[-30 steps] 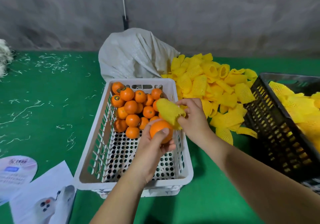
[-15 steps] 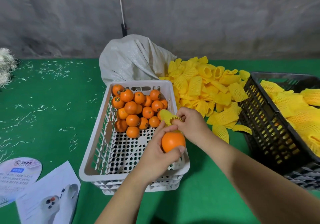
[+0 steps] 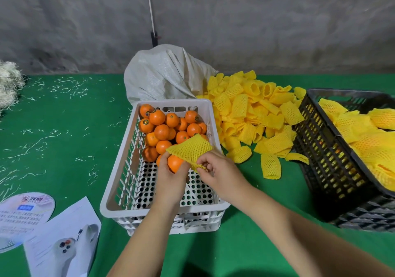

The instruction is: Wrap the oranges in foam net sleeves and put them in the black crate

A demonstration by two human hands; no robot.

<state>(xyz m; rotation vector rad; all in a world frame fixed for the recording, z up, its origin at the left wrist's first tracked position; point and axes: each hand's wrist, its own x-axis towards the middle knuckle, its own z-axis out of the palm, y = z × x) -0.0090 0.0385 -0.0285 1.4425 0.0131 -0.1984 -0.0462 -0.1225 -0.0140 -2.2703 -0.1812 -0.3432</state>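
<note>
Over the white crate [image 3: 119,182], my left hand [image 3: 171,180] grips one orange [image 3: 174,163]. A yellow foam net sleeve [image 3: 190,148] lies spread against the top of that orange. My right hand [image 3: 215,169] pinches the sleeve's lower edge just right of the fruit. Several bare oranges [image 3: 168,127] fill the far half of the white crate. A heap of loose yellow sleeves [image 3: 252,114] lies to the right of it. The black crate [image 3: 327,154] at the far right holds several wrapped oranges [image 3: 367,135].
A grey woven sack [image 3: 164,75] stands behind the white crate. Printed sheets [image 3: 59,238] lie at the near left on the green table [image 3: 64,139], which is strewn with pale shreds. A pale fibre bundle [image 3: 8,82] sits at the far left edge.
The sleeve has unfolded from a bunched lump into a flat spread over the orange. Both hands shifted slightly toward the middle of the white crate.
</note>
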